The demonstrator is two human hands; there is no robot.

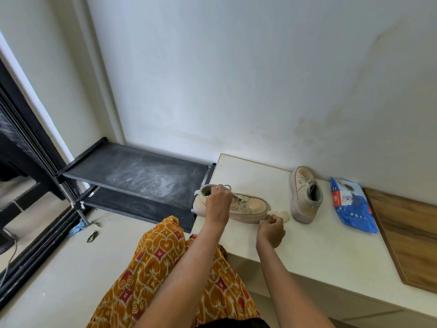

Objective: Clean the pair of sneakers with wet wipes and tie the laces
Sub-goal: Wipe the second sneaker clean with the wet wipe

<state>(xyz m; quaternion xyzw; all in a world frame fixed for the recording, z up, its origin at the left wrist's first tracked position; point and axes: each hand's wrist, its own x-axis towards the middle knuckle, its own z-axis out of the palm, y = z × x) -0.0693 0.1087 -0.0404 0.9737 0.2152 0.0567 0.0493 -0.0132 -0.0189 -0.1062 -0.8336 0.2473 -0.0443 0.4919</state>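
A beige sneaker [250, 204] lies on the white table [307, 237] near its left edge, toe pointing right. My left hand [218, 201] grips its collar at the heel end. My right hand [272, 229] pinches a crumpled wet wipe [282, 215] against the toe's sole edge. The second beige sneaker [305, 195] stands apart further right, its heel toward me, laces loose.
A blue pack of wet wipes [352, 204] lies right of the second sneaker. A wooden board [406, 235] covers the table's right end. A dusty black shoe rack [139, 176] stands left of the table against the wall. Blue scrap and leaves lie on the floor.
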